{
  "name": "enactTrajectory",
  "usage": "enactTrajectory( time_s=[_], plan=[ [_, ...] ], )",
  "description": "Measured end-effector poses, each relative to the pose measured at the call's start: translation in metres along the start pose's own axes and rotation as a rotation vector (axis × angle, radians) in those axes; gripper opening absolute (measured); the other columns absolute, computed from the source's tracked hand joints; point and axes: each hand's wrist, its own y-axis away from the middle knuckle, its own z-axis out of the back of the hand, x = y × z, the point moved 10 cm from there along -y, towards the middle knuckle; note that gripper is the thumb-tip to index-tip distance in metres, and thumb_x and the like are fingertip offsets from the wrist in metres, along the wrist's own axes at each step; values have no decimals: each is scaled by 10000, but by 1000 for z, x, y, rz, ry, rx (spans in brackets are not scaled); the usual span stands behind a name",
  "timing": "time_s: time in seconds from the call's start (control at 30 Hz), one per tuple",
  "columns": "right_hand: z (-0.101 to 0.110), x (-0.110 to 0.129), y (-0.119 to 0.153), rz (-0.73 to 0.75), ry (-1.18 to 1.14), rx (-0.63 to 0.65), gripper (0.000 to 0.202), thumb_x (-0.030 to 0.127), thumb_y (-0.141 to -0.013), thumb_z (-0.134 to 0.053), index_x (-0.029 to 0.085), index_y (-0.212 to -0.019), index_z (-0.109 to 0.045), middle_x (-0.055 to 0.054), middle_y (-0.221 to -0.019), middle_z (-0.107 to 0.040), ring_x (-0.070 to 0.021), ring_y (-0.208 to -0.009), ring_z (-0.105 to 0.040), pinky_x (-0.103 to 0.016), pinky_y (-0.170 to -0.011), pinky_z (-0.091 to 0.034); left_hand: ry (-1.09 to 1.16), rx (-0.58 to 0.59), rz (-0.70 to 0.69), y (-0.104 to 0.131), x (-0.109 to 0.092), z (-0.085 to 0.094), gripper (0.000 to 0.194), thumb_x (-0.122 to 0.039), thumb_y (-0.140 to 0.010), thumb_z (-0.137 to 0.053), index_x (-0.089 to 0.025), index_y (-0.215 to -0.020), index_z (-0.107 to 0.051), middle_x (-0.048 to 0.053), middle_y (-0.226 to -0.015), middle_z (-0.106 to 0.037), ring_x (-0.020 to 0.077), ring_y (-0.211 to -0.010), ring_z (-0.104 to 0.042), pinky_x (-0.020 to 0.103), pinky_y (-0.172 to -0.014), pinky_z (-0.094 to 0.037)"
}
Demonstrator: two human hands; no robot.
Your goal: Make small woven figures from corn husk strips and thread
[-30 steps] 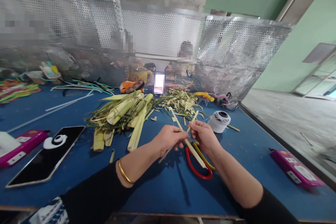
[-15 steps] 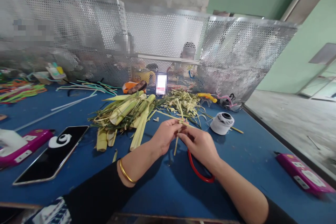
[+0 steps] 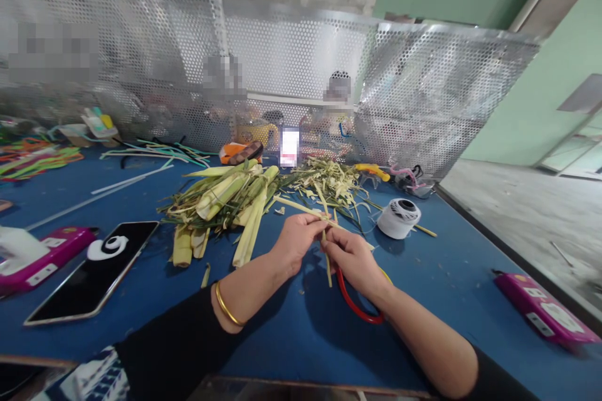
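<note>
Over the middle of the blue table, my left hand (image 3: 301, 238) pinches pale green plant strips (image 3: 297, 205) where they cross. Against it, my right hand (image 3: 352, 257) is closed on the same strips, its thumb and index finger at the lower strip that hangs down. The fingertips partly hide the crossing. A red curved handle (image 3: 352, 307) lies under my right hand, and its other end is hidden. To the left lies a bundle of leafy stalks (image 3: 230, 200). Behind my hands is a heap of shredded strips (image 3: 329, 182).
A white thread spool (image 3: 399, 219) stands right of my hands. A phone (image 3: 94, 272) and magenta power strip (image 3: 61, 257) lie left; another magenta power strip (image 3: 545, 310) lies right. Yellow-handled scissors (image 3: 374, 170) lie behind. A perforated metal screen (image 3: 291, 50) closes off the back, people beyond it.
The hanging strip end has swung to the right, and my right thumb has shifted along it. Both hands stay at the crossing. The view has moved slightly.
</note>
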Motion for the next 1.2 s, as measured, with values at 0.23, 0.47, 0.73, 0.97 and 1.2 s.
enactTrajectory(
  time_s=[0.23, 0.47, 0.73, 0.97, 1.2],
  plan=[
    [26, 62, 22, 461, 570, -301, 223, 288, -933, -442, 203, -797, -597, -39, -751, -620, -163, -693, -563, -266, -655, -411, 12, -66, 23, -3, -5, 12, 142, -215, -672, -722, -122, -778, -733, 87, -846, -729, 162, -777, -651, 254, -741, -487],
    [30, 42, 4, 353, 920, -265, 309, 361, -958, -432, 205, -727, -568, -19, -607, -605, -171, -569, -544, -275, -605, -347, -11, -87, 80, 0, -8, 14, 163, -172, -668, -705, -127, -822, -731, 84, -874, -726, 130, -716, -641, 203, -606, -454],
    [23, 57, 14, 465, 839, -250, 348, 236, -943, -406, 208, -597, -429, 20, -529, -523, -118, -494, -451, -249, -633, -330, -111, -121, 29, -4, -7, 18, 82, -190, -692, -711, -114, -722, -712, 70, -763, -703, 76, -545, -546, 179, -472, -377],
    [9, 76, 27, 638, 822, -231, 343, 178, -939, -387, 207, -599, -424, 14, -536, -519, -121, -497, -443, -260, -639, -338, -134, -116, 6, -4, -11, 18, 88, -175, -693, -701, -100, -737, -716, 91, -766, -712, 62, -508, -493, 173, -423, -307],
    [16, 70, 24, 560, 806, -267, 345, 193, -938, -405, 216, -594, -393, 23, -524, -491, -124, -489, -424, -259, -605, -327, -39, -19, 68, -7, -11, 12, 210, -299, -772, -643, -101, -748, -710, 83, -762, -698, 62, -522, -481, 175, -428, -296]
  ],
)
